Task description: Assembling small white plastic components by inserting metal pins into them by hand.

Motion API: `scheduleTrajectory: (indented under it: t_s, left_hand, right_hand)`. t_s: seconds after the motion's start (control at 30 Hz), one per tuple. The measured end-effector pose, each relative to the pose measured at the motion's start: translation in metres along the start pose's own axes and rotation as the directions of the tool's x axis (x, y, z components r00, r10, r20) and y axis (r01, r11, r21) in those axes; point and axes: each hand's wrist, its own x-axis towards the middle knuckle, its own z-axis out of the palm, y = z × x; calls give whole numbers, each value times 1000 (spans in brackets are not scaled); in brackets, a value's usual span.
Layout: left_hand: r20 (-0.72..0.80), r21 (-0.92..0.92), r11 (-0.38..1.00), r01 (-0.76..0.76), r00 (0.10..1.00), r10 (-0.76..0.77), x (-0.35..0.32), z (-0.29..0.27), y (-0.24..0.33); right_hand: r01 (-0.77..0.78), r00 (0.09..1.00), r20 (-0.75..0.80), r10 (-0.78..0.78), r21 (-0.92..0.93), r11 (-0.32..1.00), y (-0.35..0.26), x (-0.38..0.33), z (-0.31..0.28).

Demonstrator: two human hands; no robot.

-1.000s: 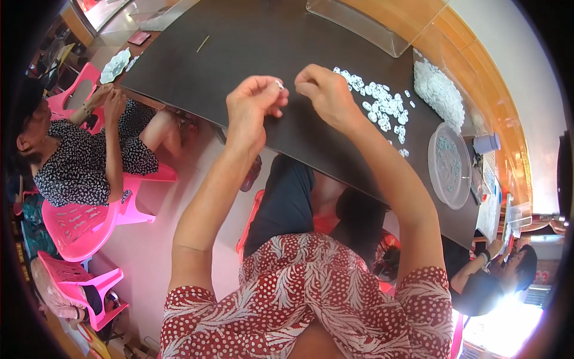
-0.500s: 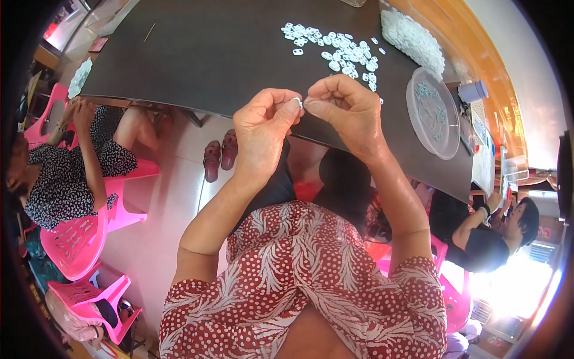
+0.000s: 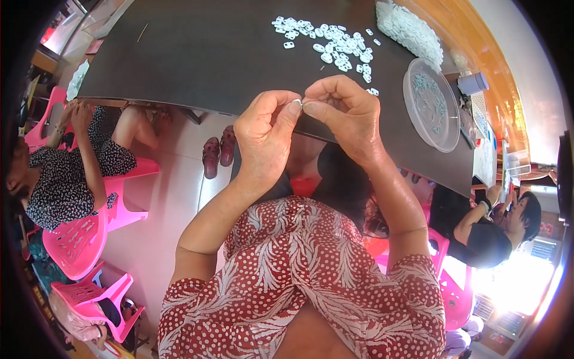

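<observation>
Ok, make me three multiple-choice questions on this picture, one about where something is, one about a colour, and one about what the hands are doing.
1. Where does the round clear lid lie?
A. On the dark table, to the person's right
B. On a pink chair
C. On the floor by the sandals

2. What colour are the plastic chairs at the left?
A. Blue
B. Pink
C. Green

3. How are the two hands placed?
A. Flat on the table, apart
B. One raised, one in the lap
C. Fingertips together, pinching a small pale piece

Answers:
1. A, since the round clear lid rests on the dark table right of the hands.
2. B, since the plastic chairs are bright pink.
3. C, since the left hand and right hand meet at a small pale piece held between their fingertips.
</observation>
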Motion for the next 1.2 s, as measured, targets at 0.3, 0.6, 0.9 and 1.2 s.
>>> scheduleTrajectory:
  t_s: [0.3,0.6,0.9,1.2]
  left_hand:
    - [-42,173,967,-185,980,195,0,5,-8]
    - [-38,192,966,-171,983,181,-5,6,-6]
    - [-38,87,996,-18,999,21,-8,3,3]
    - [-50,103,994,-34,998,39,-9,1,-1]
  right_hand:
    - [-42,998,-33,44,58,997,6,-6,5]
    - [-81,993,-71,90,120,989,2,-13,3]
    - [-99,990,-85,111,131,986,1,-14,4]
    - [-104,989,-87,116,137,985,1,-15,9]
